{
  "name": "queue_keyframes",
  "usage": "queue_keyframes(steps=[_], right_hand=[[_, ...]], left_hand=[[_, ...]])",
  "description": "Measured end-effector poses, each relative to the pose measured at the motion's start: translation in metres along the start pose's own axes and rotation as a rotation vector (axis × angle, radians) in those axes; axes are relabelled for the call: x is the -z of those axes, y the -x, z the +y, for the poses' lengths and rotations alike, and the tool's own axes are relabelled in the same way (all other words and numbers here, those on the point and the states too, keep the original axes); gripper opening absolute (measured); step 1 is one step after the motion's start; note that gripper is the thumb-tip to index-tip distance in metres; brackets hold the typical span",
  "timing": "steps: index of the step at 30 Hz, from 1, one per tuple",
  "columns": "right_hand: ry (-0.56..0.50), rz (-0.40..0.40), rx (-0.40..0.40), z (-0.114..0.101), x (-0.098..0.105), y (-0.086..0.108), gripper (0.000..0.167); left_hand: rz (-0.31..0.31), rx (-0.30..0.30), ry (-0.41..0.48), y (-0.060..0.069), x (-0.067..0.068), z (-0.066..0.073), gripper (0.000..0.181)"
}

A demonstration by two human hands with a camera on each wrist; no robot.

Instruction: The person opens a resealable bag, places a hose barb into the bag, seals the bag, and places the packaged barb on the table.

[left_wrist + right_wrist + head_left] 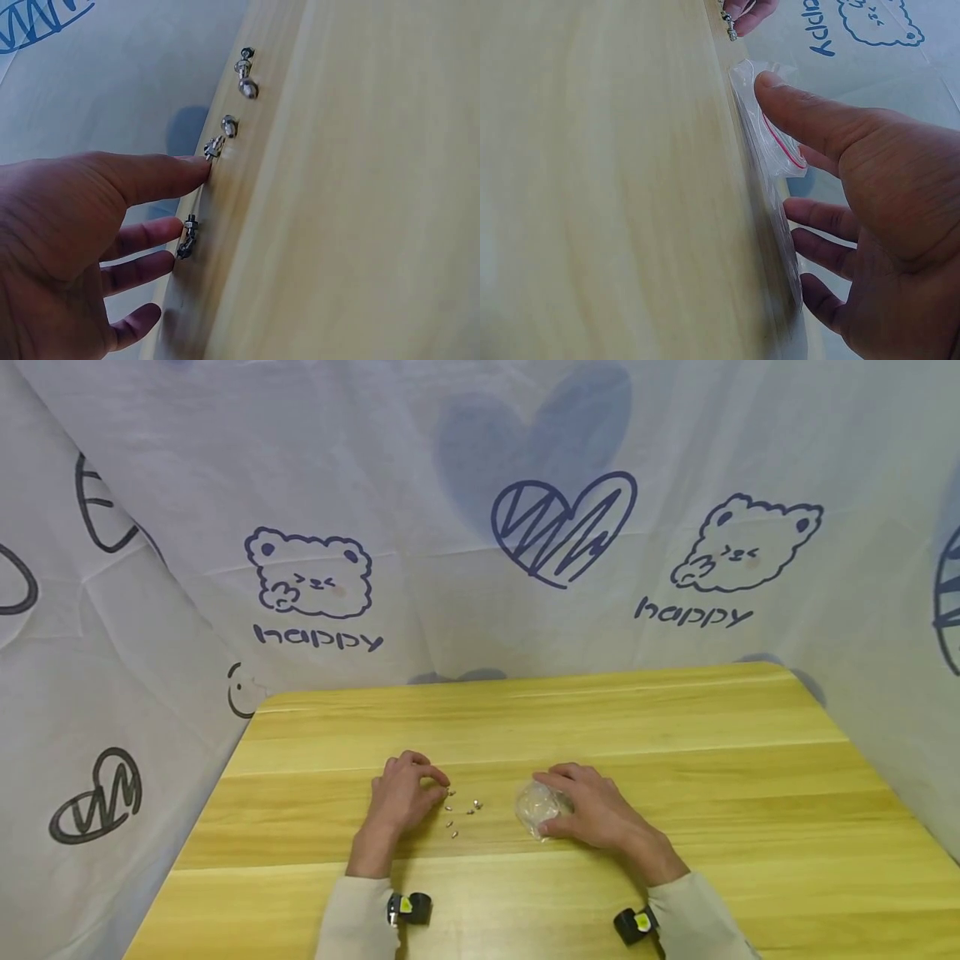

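Observation:
Several small, shiny metal fittings (470, 812) lie scattered on the wooden table; their exact kind is too small to tell. My left hand (402, 795) is at the left of this group, thumb and fingers spread. In the left wrist view, the thumb tip reaches one fitting (213, 148) and the fingertips are beside another (187, 238); contact is unclear. A clear plastic zip bag (534, 808) with a red closure strip lies flat to the right. My right hand (596, 807) rests over its right side, thumb on the near part and fingers spread towards the far edge.
The light wooden table (675, 718) extends around both hands, its far edge against a white cloth (420, 502) printed with hearts and bears. More cloth hangs at the left and right sides. Small black cameras (411, 907) are worn at both wrists.

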State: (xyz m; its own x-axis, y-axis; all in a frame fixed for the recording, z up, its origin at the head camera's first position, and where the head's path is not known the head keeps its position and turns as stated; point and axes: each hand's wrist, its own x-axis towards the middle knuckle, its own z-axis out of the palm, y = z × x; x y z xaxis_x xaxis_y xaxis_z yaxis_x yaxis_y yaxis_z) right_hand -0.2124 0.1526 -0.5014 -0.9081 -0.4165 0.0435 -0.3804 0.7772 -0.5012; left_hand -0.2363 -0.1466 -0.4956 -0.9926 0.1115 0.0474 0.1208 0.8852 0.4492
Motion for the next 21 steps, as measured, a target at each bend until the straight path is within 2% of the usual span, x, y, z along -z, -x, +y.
queue_keyframes(steps=[16,21], right_hand=[[0.016,0.001,0.012,0.0026,-0.0009,-0.0015,0.069],[0.020,0.002,0.012,0.0026,-0.0005,-0.0009,0.069]], left_hand=[[0.028,-0.033,-0.005,0.0007,-0.0030,-0.0010,0.004],[0.005,-0.040,0.005,0.0009,-0.0043,-0.0017,0.005]])
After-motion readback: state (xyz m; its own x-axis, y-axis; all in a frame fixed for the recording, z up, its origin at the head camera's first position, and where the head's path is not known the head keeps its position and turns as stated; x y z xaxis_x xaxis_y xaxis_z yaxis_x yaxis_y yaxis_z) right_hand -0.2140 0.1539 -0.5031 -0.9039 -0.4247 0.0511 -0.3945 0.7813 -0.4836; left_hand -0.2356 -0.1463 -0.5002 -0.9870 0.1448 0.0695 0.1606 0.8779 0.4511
